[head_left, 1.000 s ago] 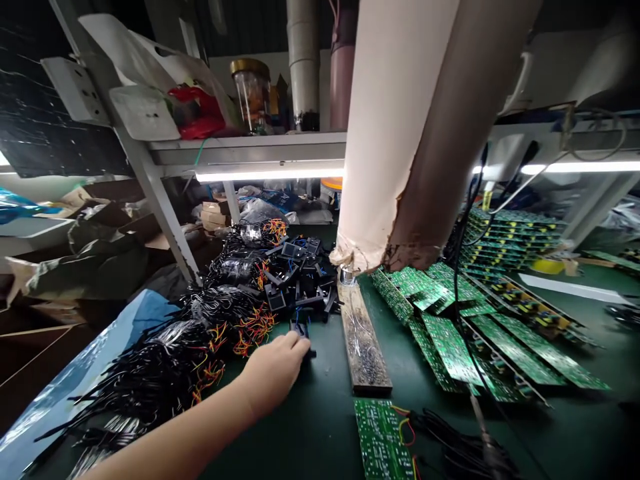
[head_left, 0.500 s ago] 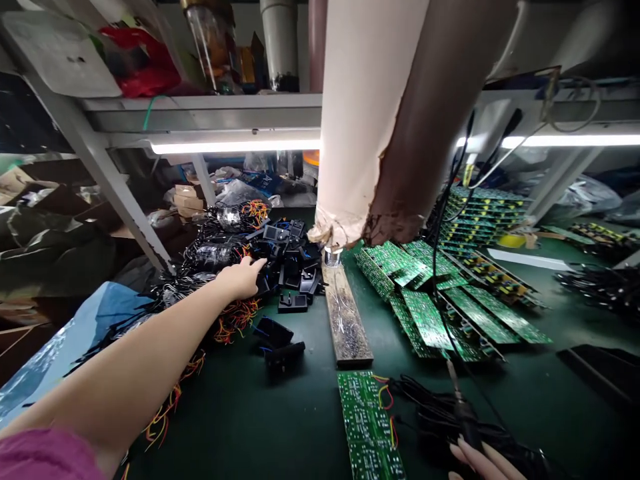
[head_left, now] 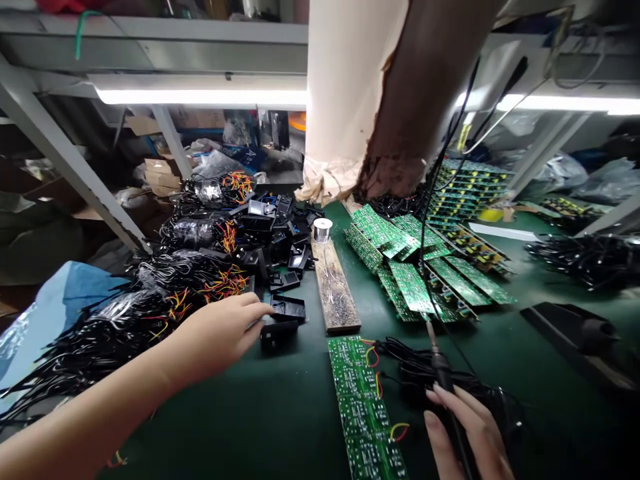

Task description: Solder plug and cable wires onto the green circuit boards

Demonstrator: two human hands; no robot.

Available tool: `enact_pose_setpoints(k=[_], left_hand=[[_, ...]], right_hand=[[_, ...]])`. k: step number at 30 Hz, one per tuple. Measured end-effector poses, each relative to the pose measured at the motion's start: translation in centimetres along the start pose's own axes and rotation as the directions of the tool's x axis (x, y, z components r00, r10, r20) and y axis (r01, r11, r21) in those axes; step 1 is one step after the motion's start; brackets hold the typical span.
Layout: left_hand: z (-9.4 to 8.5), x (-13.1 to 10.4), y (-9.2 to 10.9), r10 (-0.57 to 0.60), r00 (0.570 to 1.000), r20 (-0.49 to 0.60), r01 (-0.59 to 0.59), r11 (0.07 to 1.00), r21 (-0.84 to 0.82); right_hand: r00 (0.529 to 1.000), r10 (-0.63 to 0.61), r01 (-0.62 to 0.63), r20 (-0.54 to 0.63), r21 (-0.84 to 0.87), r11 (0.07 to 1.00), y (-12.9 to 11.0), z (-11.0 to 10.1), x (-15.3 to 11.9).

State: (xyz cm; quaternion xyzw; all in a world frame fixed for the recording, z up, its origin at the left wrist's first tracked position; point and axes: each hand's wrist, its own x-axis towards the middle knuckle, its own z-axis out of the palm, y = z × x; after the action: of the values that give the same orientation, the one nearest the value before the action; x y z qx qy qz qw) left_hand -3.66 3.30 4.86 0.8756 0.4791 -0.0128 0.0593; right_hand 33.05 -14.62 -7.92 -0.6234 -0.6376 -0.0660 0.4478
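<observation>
Left hand [head_left: 224, 328] has shifted nearer from the far pile of black cases [head_left: 285, 223] to the loose ones on the table [head_left: 260, 407]. Step in hand is judged to be sorting or picking out cases; the next move would call for a secure thumb-and-finger hold on one edge. Its forefinger reaches the left end of the black case [head_left: 293, 307], which lies left of the wooden block [head_left: 336, 293], just beyond a second case [head_left: 280, 333]. Left thumb and forefinger are slightly parted; whether they grip cannot be told. Left forearm enters from the near left, palm down. Right hand [head_left: 473, 427], near right, pinches the soldering iron [head_left: 442, 370] pen-fashion, tip pointing far, right of the green circuit board [head_left: 357, 400].
</observation>
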Motion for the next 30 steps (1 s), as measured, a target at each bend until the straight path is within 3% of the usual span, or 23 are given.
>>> enact_pose_setpoints(k=[4,8,11,14,17,19,22,25,30], left_hand=[[1.8,-0.3,2.2,-0.004,1.000,0.006,0.004,1.000,0.025],[3.8,-2.1,1.4,-0.023,1.000,0.013,0.024,0.997,-0.068],[5.1,-3.6,0.1,-0.121,0.991,-0.051,0.105,0.963,-0.249],[7.0,-4.2,0.2,-0.287,0.946,-0.150,0.184,0.857,-0.482],[8.9,-3.9,1.2,-0.410,0.901,-0.141,0.264,0.777,-0.571],[9.5,-3.7,2.0,-0.430,0.898,-0.098,0.305,0.766,-0.566],[9.3,-3.7,3.3,-0.412,0.909,-0.070,0.300,0.759,-0.578],[8.2,-3.8,5.9,-0.335,0.940,-0.071,0.220,0.751,-0.623],[6.0,-4.2,11.1,-0.174,0.983,-0.066,0.089,0.753,-0.652]], right_hand=[[0.996,-0.081,0.081,0.038,0.003,0.997,-0.3,-0.2,0.5],[0.997,-0.081,0.080,0.003,0.022,0.997,-0.5,-0.3,0.8],[0.996,-0.087,0.087,0.008,0.029,0.996,-0.7,-0.4,0.8],[0.997,-0.083,0.083,-0.002,0.032,0.996,-0.5,-0.2,0.7],[0.996,-0.089,0.089,-0.013,0.040,0.995,-0.2,0.1,0.5],[0.995,-0.099,0.100,-0.022,0.046,0.994,-0.1,0.0,0.6],[0.996,-0.088,0.090,-0.030,0.051,0.995,-1.2,-0.7,1.5],[0.998,-0.054,0.055,-0.011,0.078,0.995,-4.2,-1.4,3.4],[0.976,-0.157,0.103,0.148,0.322,0.941,-9.7,-0.1,6.8]])
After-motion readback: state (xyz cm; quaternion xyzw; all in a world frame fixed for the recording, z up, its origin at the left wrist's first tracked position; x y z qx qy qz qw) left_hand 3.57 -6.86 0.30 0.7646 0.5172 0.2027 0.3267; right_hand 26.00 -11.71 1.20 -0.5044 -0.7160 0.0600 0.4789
